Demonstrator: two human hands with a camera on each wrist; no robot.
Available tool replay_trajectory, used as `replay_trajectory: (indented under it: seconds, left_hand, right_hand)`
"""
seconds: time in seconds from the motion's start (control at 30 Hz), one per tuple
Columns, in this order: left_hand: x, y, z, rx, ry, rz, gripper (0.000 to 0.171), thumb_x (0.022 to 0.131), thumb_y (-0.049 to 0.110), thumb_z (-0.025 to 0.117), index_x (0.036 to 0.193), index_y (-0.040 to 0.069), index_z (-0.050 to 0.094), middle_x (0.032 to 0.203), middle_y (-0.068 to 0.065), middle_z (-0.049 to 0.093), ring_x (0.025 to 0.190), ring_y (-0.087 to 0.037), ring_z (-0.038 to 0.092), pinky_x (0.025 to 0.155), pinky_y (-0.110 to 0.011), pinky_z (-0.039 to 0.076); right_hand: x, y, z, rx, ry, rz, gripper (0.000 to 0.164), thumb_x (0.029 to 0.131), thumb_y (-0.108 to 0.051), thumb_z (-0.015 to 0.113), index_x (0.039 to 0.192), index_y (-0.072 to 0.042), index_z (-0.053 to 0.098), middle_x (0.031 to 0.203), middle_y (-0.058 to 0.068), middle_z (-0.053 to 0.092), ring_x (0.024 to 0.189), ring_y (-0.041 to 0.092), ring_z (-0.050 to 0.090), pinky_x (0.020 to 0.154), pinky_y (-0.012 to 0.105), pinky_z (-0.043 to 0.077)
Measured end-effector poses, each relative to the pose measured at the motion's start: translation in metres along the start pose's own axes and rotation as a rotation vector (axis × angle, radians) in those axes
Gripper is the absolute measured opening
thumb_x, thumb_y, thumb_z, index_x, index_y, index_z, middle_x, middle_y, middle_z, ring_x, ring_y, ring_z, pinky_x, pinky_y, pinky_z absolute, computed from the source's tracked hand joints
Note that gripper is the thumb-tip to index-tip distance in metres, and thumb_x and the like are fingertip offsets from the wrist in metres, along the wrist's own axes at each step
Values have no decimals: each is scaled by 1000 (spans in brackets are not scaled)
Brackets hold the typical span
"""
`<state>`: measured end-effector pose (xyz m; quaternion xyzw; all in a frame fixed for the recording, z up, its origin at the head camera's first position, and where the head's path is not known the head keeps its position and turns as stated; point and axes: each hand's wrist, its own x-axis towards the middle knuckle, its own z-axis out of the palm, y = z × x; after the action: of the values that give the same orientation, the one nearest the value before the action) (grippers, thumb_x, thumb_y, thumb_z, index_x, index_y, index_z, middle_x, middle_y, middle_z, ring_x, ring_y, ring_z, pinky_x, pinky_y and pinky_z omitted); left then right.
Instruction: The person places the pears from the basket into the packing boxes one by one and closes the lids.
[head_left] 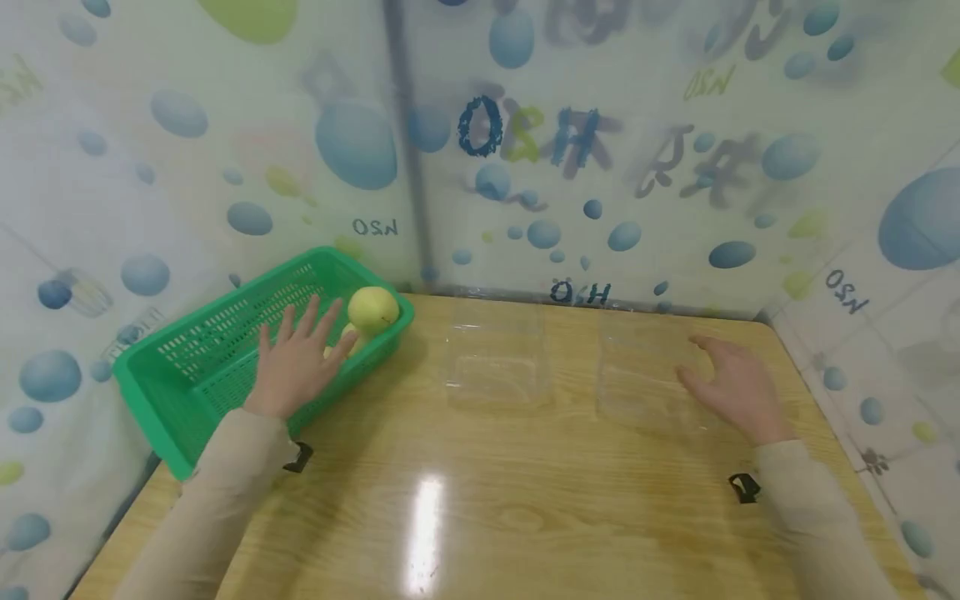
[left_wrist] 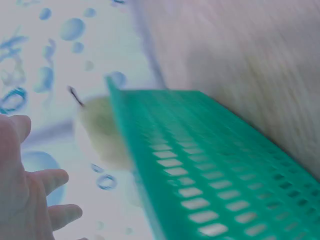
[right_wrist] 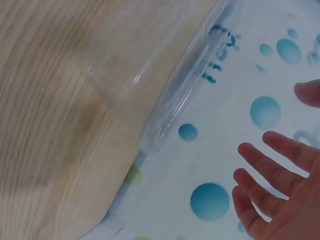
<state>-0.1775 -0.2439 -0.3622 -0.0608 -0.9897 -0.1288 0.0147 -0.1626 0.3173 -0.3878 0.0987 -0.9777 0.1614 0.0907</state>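
My left hand [head_left: 298, 367] hovers over the green basket [head_left: 150, 354] with its fingers spread and nothing in them. Inside the basket's right end lies a yellow-green pear [head_left: 372, 310], and more yellow fruit shows partly hidden behind my fingers. In the left wrist view the pear [left_wrist: 102, 131] shows its dark stem above the basket wall [left_wrist: 135, 150]. My right hand [head_left: 738, 387] hangs over the right side of a clear plastic box [head_left: 648, 400], fingers loosely bent and holding nothing. The right wrist view shows this box [right_wrist: 175, 95] on the wood, apart from the fingers.
A second clear plastic box [head_left: 495, 383] stands between the basket and the right-hand box. The wooden table [head_left: 562, 517] meets a printed curtain [head_left: 480, 217] at its back and sides. Both clear boxes are near the table's back edge.
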Motion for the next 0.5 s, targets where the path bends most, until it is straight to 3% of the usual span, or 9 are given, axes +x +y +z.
replay_trajectory:
  seconds: [0.17, 0.37, 0.5]
  left_hand:
    - [-8, 26, -8, -6, 67, 79, 69, 101, 55, 28, 155, 13, 17, 156, -25, 10, 139, -52, 4, 105, -72, -1]
    - [-10, 50, -6, 0, 148, 181, 59, 103, 42, 39, 151, 7, 31, 153, -28, 20, 136, -53, 17, 108, -67, 16]
    - [-9, 61, 3, -13, 213, 251, 52, 102, 33, 45, 145, 5, 41, 149, -28, 30, 133, -53, 27, 107, -64, 23]
  right_hand:
    - [5, -20, 9, 144, 34, 0, 43, 95, -25, 56, 126, 5, 54, 112, 28, 63, 98, 47, 58, 74, 58, 47]
    - [18, -48, 23, 261, 16, -11, 31, 98, -18, 52, 117, 4, 60, 106, 23, 66, 96, 37, 62, 84, 54, 49]
    - [30, -69, 33, 279, -28, -23, 30, 97, -17, 53, 117, 3, 62, 105, 20, 67, 95, 34, 63, 82, 52, 51]
